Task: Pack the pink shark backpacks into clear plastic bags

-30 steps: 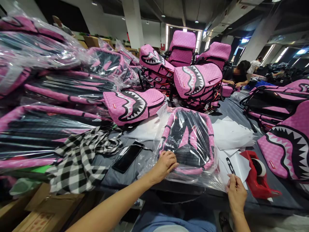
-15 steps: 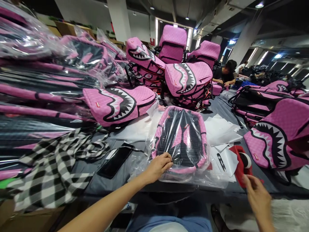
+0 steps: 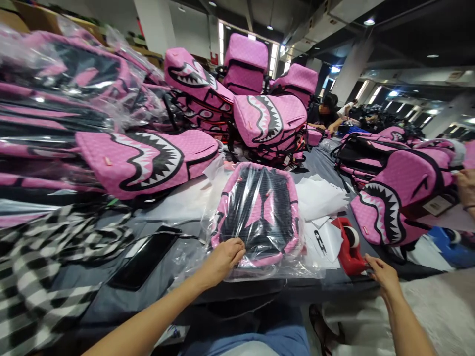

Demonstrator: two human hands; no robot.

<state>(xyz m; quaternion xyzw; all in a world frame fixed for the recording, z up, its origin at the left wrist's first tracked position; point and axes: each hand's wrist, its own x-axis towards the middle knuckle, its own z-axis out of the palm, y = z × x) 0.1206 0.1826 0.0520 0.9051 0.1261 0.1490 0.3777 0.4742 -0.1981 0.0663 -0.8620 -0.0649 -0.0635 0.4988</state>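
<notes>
A pink and black backpack [image 3: 260, 217] lies back side up inside a clear plastic bag [image 3: 308, 269] on the grey-covered table. Over its near left corner, my left hand [image 3: 226, 257] is closed, fingers curled on the bag's plastic. To the right stands a red tape dispenser [image 3: 351, 252] with a white-cored roll. My right hand [image 3: 382, 272] pinches at the dispenser's near end, where the tape comes off; the clear tape itself hardly shows between the fingertips.
Pink shark-mouth backpacks [image 3: 152, 160] are piled behind and at the right. Bagged ones are stacked at left. A black phone [image 3: 144, 259], checkered cloth [image 3: 33, 282], white papers [image 3: 319, 198] and a blue tape dispenser [image 3: 451, 242] lie around. Another person's hand [image 3: 466, 188] is at the right edge.
The view has turned right, bringing in the blue dispenser and another person's hand. My right hand has shifted to the dispenser's near end, fingertips pinched. My left hand stays on the bag.
</notes>
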